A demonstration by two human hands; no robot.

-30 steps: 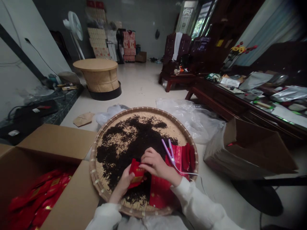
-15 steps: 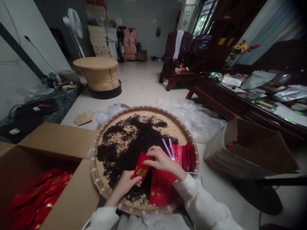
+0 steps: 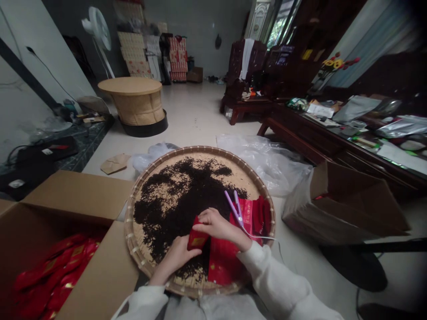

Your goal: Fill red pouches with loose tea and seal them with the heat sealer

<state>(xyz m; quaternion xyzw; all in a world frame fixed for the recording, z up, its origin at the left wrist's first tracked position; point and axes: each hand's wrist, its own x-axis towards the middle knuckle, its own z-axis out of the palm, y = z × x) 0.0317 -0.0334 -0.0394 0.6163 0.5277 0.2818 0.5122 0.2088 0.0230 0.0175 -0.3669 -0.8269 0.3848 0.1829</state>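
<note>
A small red packet (image 3: 197, 240) with a gold patch is held between my two hands above a round woven bamboo tray (image 3: 131, 242). My left hand (image 3: 178, 256) grips its lower left side, thumb across the front. My right hand (image 3: 215, 226) closes on its upper part from the right. Dark loose tea leaves (image 3: 180, 213) are spread beneath. Flat red pouches (image 3: 225, 262) lie under my right wrist, with more red pouches (image 3: 260, 215) at the tray's right side. A lilac sealing iron (image 3: 235, 211) with a white cord rests on them.
An open cardboard box (image 3: 113, 266) with several red packets (image 3: 63, 271) stands at left. Another open carton (image 3: 343, 204) stands at right, near a dark round base (image 3: 356, 266). Clear plastic sheeting (image 3: 267, 164) lies behind the tray. A cluttered dark wooden table (image 3: 336, 155) stands beyond.
The red packet has tilted more upright, its gold patch turned partly away. My left hand has slid further round it, and both hands have shifted slightly. The view has moved a little.
</note>
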